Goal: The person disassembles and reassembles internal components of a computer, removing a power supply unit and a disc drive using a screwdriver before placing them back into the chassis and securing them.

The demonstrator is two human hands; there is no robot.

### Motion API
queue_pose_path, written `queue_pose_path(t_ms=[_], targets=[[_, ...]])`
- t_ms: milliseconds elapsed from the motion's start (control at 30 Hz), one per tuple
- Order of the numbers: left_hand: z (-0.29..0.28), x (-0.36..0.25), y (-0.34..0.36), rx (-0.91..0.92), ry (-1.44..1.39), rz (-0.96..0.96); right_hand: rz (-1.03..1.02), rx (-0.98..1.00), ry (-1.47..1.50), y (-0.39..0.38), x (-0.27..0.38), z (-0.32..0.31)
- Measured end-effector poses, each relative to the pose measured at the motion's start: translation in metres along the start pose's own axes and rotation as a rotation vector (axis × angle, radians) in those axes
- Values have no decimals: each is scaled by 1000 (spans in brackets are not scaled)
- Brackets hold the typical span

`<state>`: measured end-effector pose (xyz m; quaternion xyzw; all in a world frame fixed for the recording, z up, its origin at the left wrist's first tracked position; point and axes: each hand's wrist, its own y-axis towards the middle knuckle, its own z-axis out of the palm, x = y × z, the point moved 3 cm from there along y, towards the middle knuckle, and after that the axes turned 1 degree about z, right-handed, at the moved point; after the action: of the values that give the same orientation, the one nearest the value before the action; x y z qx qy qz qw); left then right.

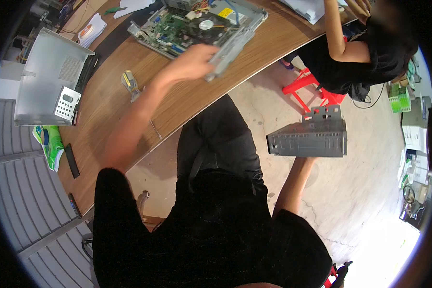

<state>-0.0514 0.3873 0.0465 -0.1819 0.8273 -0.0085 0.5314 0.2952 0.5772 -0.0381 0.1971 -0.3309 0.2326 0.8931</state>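
Note:
An opened desktop computer chassis point(177, 31) lies at the far side of the table, with its circuit board, fan and wires showing. My left hand point(194, 61) is closed at the near right side of this chassis, on its metal edge; both are slightly blurred. Out to the right, over the floor, my right hand holds up a grey metal drive cage point(308, 138). That cage covers the hand, so only the wrist and forearm show beneath it.
On the wooden table point(110, 110), a yellow-and-grey hand tool point(129, 84) lies left of my forearm. The silver case cover point(48, 72) stands at the far left, above a green packet point(50, 144). A person point(355, 57) sits on a red stool point(300, 91) at upper right.

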Motion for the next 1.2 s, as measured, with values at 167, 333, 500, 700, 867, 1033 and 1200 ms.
queue_pose_path(t_ms=[167, 333, 500, 700, 867, 1033, 1200], targets=[[-39, 30, -74, 35, -92, -54, -94, 30, -4, 28, -10, 33], [-53, 36, -118, 87, -130, -116, -333, -249, -234, 78, -5, 114], [-60, 41, -140, 119, -22, -183, -419, -55, -462, 110, -8, 133], [-49, 35, -150, -37, 260, -185, -539, -21, -490, 117, -43, 175], [-30, -12, -125, -230, 315, -74, -544, 82, -498, 141, -72, 184], [-25, -20, -96, -390, 104, 219, -410, 176, -646, 144, -96, 206], [-21, -12, -78, -362, 11, 210, -317, 188, -634, 152, -107, 216]])
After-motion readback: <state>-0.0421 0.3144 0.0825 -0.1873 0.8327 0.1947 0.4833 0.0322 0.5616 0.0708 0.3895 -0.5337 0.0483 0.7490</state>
